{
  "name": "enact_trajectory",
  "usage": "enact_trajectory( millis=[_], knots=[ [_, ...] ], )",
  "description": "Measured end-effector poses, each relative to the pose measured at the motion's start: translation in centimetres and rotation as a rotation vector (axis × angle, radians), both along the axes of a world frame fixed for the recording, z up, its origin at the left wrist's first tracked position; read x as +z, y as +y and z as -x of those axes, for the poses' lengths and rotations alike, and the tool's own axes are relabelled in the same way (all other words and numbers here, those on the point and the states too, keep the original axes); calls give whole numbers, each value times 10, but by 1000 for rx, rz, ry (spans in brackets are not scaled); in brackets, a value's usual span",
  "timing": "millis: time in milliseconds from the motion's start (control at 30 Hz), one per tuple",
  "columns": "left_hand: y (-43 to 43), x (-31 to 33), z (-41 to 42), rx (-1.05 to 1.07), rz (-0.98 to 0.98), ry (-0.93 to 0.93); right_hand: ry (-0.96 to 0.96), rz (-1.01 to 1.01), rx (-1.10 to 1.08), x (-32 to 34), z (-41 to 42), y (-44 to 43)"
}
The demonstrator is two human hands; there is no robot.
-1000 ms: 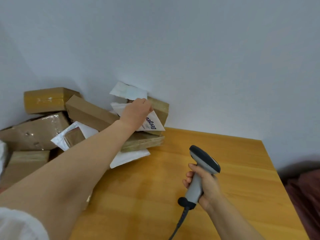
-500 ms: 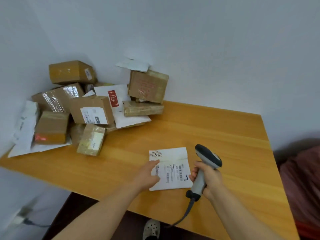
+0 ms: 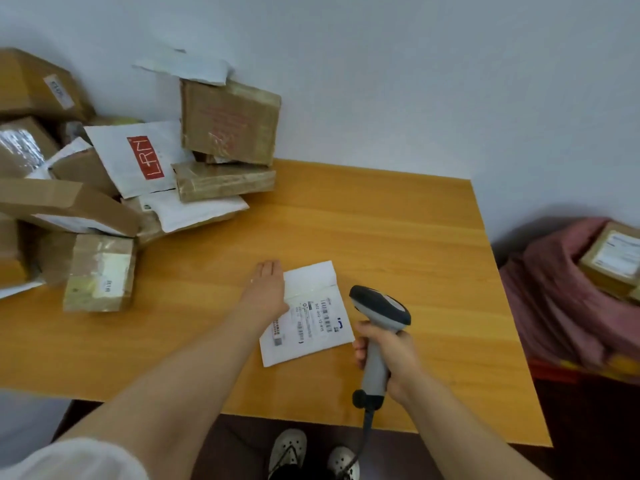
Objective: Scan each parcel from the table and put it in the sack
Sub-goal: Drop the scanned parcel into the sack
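Observation:
A flat white mailer (image 3: pixel 308 313) with a barcode label lies face up on the wooden table (image 3: pixel 398 237). My left hand (image 3: pixel 266 289) rests on the mailer's left edge with straight fingers. My right hand (image 3: pixel 388 355) grips the grey handheld scanner (image 3: pixel 379 320), whose dark head points at the label from just right of the mailer. A pinkish-red sack (image 3: pixel 561 296) stands to the right of the table with a brown box (image 3: pixel 613 258) in its mouth.
A heap of brown cardboard boxes (image 3: pixel 228 123) and white mailers (image 3: pixel 138 157) fills the table's back left corner against the wall. A small taped box (image 3: pixel 100 271) lies nearest the front. The scanner's cable (image 3: pixel 363 434) hangs over the near edge above my shoes.
My left hand took a white mailer from the heap and laid it on the table in front of me. It now lies flatter on the mailer's left edge. The scanner has stayed beside it.

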State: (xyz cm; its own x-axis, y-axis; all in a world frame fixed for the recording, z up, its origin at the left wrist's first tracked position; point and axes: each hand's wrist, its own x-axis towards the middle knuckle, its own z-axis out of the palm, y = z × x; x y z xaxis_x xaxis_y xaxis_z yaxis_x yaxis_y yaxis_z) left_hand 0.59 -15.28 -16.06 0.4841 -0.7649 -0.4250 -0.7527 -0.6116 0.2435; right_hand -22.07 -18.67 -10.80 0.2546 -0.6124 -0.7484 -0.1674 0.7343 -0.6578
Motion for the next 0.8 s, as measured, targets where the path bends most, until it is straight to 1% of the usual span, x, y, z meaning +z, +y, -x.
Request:
enact_trajectory(
  millis=[67,167,200,267,333,367,433,533,633,800],
  knots=[
    [-7,1,-3,4,-61,37,-13,-10,-19,-2,2,3],
    [-6,5,-7,49,-70,63,-50,-18,-36,1,1,6],
    [-4,7,-9,98,-57,132,-60,-16,-30,4,-1,6],
    [0,14,-14,274,5,369,-75,-1,5,13,-6,5],
    [1,28,-21,461,133,613,-104,19,47,26,-14,1],
    [1,37,-25,542,213,705,-127,27,60,34,-18,0],
    [0,58,-31,647,372,800,-164,51,71,50,-28,-2],
    [1,81,-38,676,512,760,-181,124,84,69,-41,-2],
    [7,92,-44,704,543,704,-198,189,112,83,-48,0],
    [12,100,-47,724,581,689,-187,230,123,100,-52,3]
  ],
)
